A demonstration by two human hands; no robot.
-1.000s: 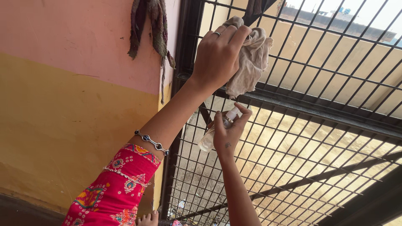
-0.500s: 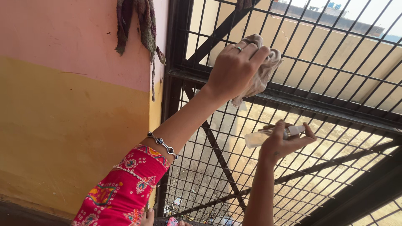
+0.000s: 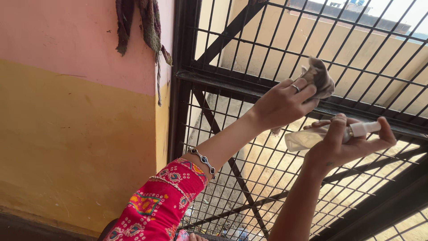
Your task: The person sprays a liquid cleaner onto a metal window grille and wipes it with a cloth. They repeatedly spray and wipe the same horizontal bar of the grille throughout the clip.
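A black metal window grille of thin crossed bars, braced by thicker diagonal struts, filled the opening beside a wall painted pink above and yellow below. A heavy horizontal black crossbar ran across the grille. A crumpled beige cloth was pressed against the bars just above that crossbar. A frayed, dark green and maroon rag hung down the pink part of the wall, close beside the black upright frame post of the grille. Through the lower bars, a dusty ground with scattered litter showed far below.
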